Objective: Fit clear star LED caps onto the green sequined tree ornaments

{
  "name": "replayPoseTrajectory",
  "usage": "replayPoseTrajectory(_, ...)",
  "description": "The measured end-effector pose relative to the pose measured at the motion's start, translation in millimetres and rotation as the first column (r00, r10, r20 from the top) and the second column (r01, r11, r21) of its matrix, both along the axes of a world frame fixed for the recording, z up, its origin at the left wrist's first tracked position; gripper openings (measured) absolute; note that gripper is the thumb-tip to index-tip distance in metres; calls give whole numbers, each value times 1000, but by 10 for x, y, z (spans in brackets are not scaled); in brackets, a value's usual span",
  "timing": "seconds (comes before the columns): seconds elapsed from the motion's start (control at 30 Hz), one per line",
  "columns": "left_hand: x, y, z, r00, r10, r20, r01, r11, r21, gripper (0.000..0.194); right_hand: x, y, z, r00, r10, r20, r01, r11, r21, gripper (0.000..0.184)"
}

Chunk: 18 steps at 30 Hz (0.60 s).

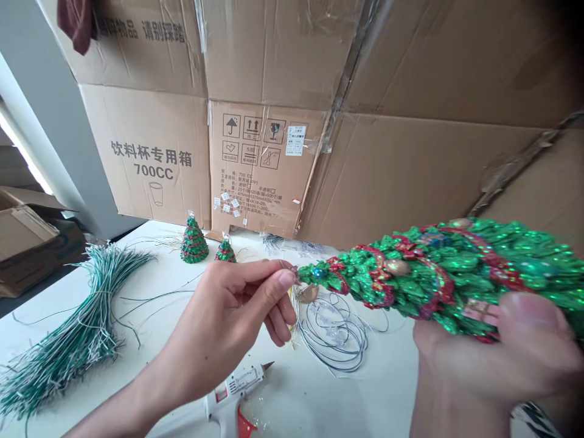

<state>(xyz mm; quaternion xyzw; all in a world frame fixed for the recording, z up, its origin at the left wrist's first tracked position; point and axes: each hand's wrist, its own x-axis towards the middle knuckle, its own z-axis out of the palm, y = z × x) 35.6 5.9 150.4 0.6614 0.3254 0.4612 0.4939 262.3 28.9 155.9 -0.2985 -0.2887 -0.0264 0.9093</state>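
Note:
A glittery green Christmas tree ornament (420,267), wound with red garland and dotted with small baubles and gifts, lies tilted sideways with its tip pointing left. My right hand (515,353), blurred, wraps around its wide lower part, thumb uppermost. At the narrow tip, my left hand (255,298) pinches a small clear-pinkish topper (294,275) between thumb and index finger; its exact shape is mostly covered. Below the left hand, a white hot glue gun (235,392) with a red trigger lies on the table.
Left on the white table (159,371) lies a tied bundle of green-white wires (95,310). Two small tree ornaments (194,240) stand at the back. A coil of thin wire (337,331) lies beneath the held tree. Cardboard boxes (264,164) wall off the back.

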Motion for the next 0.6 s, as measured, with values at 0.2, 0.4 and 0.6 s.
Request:
replayPoseTrajectory(0.2, 47, -106, -43, 988, 158, -3, -155, 972, 174, 34, -2, 62, -6, 996, 71, -52, -72, 997, -15, 6)
replayPoseTrajectory(0.4, 91, -14, -178, 965, 260, 24, -243, 861, 447, 23, 13, 67, -67, 982, 187, 19, -185, 980, -75, 1)
replayPoseTrajectory(0.6, 105, 175, -298, 949, 309, 56, -255, 653, 713, 15, 63, 117, -147, 960, 280, -28, -280, 942, -183, 12)
